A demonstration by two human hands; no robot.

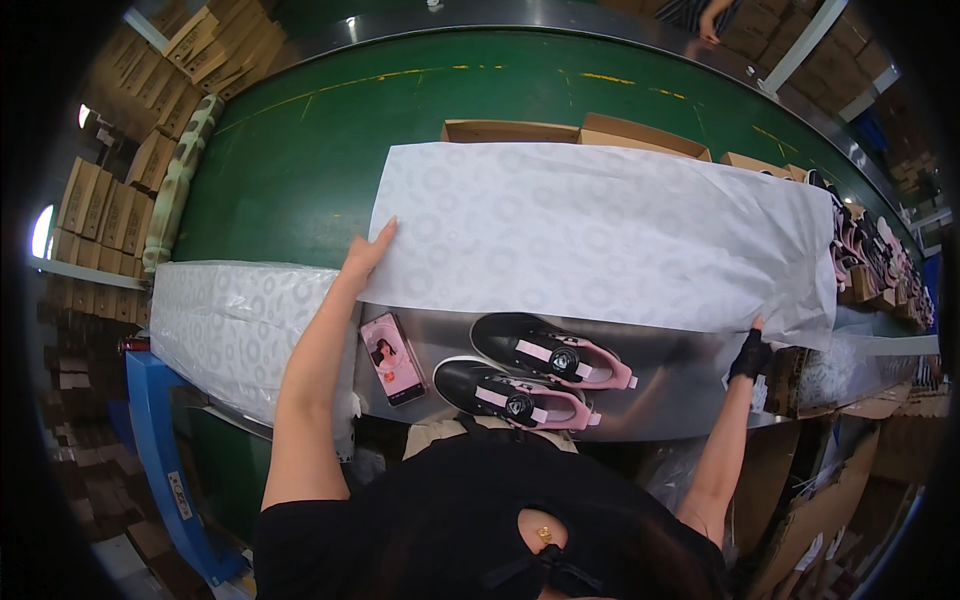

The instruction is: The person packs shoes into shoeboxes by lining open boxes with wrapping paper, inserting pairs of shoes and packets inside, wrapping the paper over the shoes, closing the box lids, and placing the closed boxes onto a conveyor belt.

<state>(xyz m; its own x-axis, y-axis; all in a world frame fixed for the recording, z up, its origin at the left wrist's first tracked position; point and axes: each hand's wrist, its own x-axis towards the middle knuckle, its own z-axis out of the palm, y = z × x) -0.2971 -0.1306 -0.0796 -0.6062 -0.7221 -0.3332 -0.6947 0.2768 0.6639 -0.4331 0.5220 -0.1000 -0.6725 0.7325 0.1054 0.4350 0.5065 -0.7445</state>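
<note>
A large sheet of white wrapping paper [600, 235] with faint grey ring prints is stretched out in front of me. My left hand [370, 252] grips its left edge, the other fingers partly hidden beneath. At the near right corner my right hand [750, 352], in a black glove with bare fingertips, pinches the paper, which creases there. Between my arms, on the metal table edge [650, 385], lie two black shoes with pink linings and round dials: the farther shoe [535, 345] and the nearer shoe [500, 398]. Left of them rests a phone [393, 358] with a lit pink screen.
A stack of printed paper in clear plastic [240, 310] lies left. Open cardboard boxes [510, 131] stand behind the sheet on the green conveyor belt [330, 130]. More shoes [875, 245] are lined up at right. Piled cartons [105, 205] and a blue post [165, 460] flank the left side.
</note>
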